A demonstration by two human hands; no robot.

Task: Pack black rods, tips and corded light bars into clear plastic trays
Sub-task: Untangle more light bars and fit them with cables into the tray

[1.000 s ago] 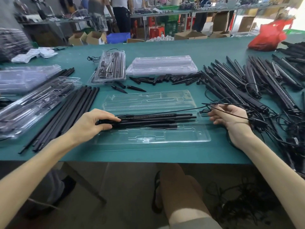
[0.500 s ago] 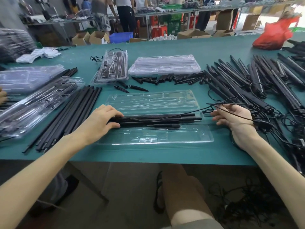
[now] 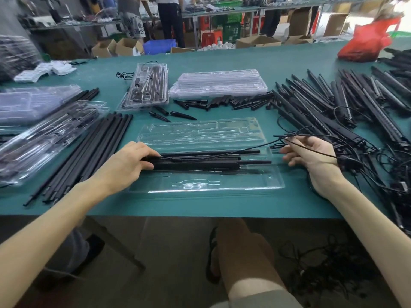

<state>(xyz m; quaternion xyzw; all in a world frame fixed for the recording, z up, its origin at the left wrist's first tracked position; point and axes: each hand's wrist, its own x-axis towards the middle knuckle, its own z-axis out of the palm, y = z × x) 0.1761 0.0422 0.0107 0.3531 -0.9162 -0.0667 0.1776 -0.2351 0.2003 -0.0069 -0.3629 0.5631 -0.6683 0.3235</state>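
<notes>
An open clear plastic tray [image 3: 206, 185] lies on the green table in front of me. Across its middle lie black rods and a light bar [image 3: 200, 165]. My left hand [image 3: 126, 163] grips the left end of that bundle. My right hand [image 3: 311, 156] hovers palm up at the tray's right edge and pinches the light bar's thin black cord [image 3: 289, 136], which runs back over the rods. Loose black tips [image 3: 182, 114] lie beyond the tray.
A heap of corded light bars [image 3: 347, 112] covers the right of the table. Loose black rods [image 3: 89, 147] lie to the left beside filled trays [image 3: 40, 138]. A packed tray [image 3: 146, 87] and a stack of empty trays [image 3: 218, 85] sit further back. A red bag [image 3: 367, 43] is far right.
My left hand has slid slightly right along the bundle. My right hand has lifted the cord a little higher. The view has shifted slightly.
</notes>
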